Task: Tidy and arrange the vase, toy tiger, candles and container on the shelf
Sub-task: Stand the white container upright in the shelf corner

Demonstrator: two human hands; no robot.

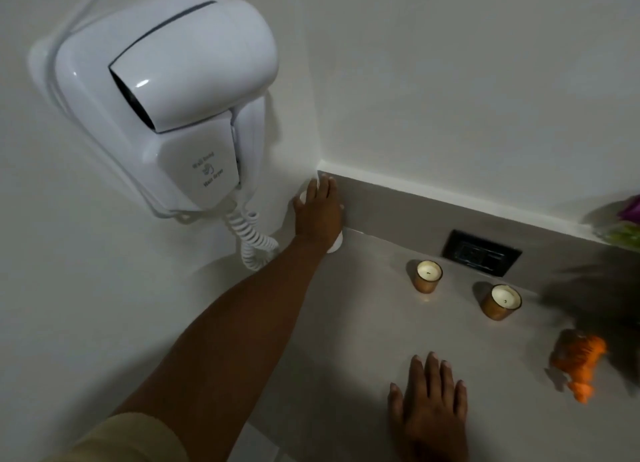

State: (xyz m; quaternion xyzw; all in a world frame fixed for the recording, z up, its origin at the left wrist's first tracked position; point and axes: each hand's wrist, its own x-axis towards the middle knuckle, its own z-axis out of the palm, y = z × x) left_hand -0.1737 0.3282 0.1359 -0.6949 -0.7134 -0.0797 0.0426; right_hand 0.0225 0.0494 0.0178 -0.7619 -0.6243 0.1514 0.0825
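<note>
My left hand (320, 210) reaches into the back left corner of the grey shelf (346, 323) and is wrapped over a white container (335, 245), of which only the base and a bit of the top show. My right hand (429, 402) lies flat and open on the shelf near its front. Two white candles in amber glasses stand further back, one (428, 276) left of the other (501, 301). An orange toy tiger (578, 364) lies at the right. The vase with purple and green flowers (623, 226) is cut off by the right edge.
A white wall-mounted hair dryer (166, 97) with a coiled cord (254, 243) hangs on the left wall, just above the corner. A black wall socket (481, 252) sits in the grey back strip behind the candles.
</note>
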